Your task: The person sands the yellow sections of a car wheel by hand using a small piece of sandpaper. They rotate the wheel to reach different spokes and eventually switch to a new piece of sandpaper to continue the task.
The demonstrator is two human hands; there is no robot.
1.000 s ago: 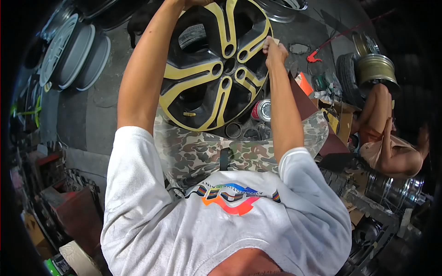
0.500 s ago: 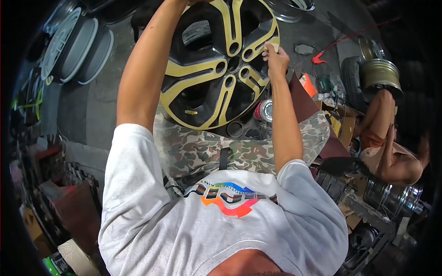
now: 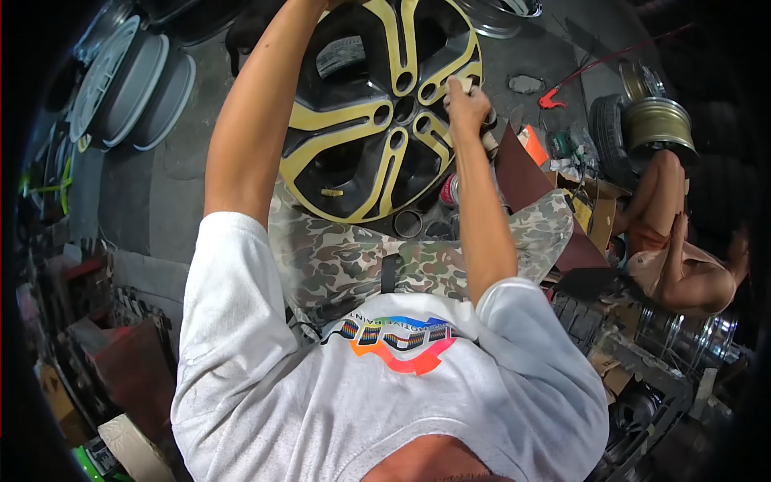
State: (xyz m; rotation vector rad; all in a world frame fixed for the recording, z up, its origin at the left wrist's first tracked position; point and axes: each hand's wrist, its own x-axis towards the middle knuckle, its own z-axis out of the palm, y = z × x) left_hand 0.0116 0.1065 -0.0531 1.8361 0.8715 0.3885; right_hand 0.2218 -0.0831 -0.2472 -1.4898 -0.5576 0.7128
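Observation:
A large wheel rim (image 3: pixel 404 110), black with yellow-gold spoke faces, leans in front of my camouflage-covered lap. On its right side my right hand (image 3: pixel 467 106) has its fingers closed on a small pale pad (image 3: pixel 464 83), held against a spoke near the outer edge. My left arm reaches to the top of the rim, where only a sliver of my left hand (image 3: pixel 341 2) shows at the frame's edge; its fingers are hidden. A small yellow tag (image 3: pixel 332 193) lies on the rim's lower left part.
Grey rims (image 3: pixel 120 88) stand at the left. A can (image 3: pixel 450 189) and a dark ring (image 3: pixel 408 223) are below the rim. To the right are a red air gun (image 3: pixel 551 98), a cardboard box (image 3: pixel 602 221), a gold rim (image 3: pixel 660 127) and another person (image 3: pixel 683 269) crouching.
My right hand, with the pale pad, has moved left and inward over the rim's spoke. The left arm has stayed nearly in place.

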